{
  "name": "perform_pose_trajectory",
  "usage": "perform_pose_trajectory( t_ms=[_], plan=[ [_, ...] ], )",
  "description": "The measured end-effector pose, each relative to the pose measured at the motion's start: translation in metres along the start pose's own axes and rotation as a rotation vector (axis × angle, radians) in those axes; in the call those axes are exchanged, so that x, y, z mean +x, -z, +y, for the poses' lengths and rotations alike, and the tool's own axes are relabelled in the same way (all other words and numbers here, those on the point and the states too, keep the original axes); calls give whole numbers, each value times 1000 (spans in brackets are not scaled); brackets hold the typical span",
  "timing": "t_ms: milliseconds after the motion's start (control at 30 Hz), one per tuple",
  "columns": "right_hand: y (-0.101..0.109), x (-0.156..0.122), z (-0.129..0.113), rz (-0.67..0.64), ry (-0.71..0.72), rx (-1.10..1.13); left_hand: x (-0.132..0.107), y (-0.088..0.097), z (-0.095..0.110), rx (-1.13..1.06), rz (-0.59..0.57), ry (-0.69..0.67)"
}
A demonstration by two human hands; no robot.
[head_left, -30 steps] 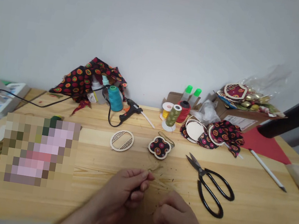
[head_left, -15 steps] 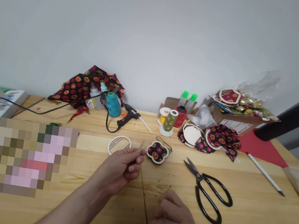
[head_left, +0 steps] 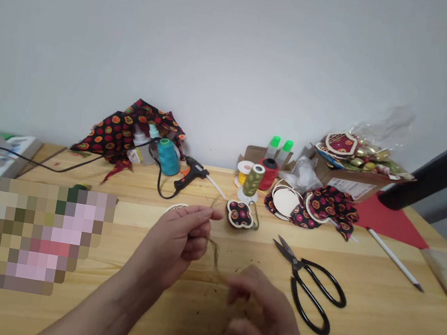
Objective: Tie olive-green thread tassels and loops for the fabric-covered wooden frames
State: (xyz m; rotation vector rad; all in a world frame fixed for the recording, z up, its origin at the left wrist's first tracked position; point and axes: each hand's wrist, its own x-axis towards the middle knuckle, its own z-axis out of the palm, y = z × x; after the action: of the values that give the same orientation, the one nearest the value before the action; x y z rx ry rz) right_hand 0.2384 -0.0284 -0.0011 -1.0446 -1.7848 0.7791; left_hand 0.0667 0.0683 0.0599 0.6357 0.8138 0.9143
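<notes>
My left hand (head_left: 184, 238) is closed in a pinch on a thin olive-gold thread (head_left: 215, 251), which hangs slack below the fingers. Just beyond its fingertips is a four-lobed ornament (head_left: 240, 214) with a pale wooden rim and dark patterned fabric, a loop of the same coloured thread at its right side. My right hand (head_left: 268, 316), smeared by motion, is lower right with thumb and fingers apart; the thread's far end fades near its index finger. A round wooden lattice piece (head_left: 177, 207) is mostly hidden behind my left hand.
Black-handled scissors (head_left: 297, 264) lie open to the right, near a white pencil (head_left: 393, 258). Behind stand an olive thread spool (head_left: 254, 179), a glue gun (head_left: 192, 176), a teal spool (head_left: 169, 157) and patterned cloth (head_left: 128, 127). A full cardboard box (head_left: 352, 182) sits at back right.
The thread was stretched straight between my hands and now sags. My right hand has opened and blurred. The ornament has shifted slightly away and right; my left hand now covers more of the lattice piece.
</notes>
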Motion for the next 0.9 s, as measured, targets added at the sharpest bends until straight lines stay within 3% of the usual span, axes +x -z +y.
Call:
perform_pose_trajectory(
  t_ms=[100,200,267,433,600,800,900],
  plan=[
    [5,20,7,101,-135,-355,-3,4,0,10,38,-12],
    [5,53,15,-16,-129,-894,-4,8,-3,16,51,-3],
    [2,73,20,-100,-132,-1093,-4,10,-6,12,56,4],
    [-1,93,35,-143,-111,-1217,-6,16,-9,-11,76,13],
    [10,81,37,-111,-25,-1291,-2,23,-8,-61,144,7],
    [55,50,31,33,38,-1389,-5,30,-15,-97,176,43],
    [86,49,35,97,-80,-1469,-11,29,-23,-77,179,79]
  ],
)
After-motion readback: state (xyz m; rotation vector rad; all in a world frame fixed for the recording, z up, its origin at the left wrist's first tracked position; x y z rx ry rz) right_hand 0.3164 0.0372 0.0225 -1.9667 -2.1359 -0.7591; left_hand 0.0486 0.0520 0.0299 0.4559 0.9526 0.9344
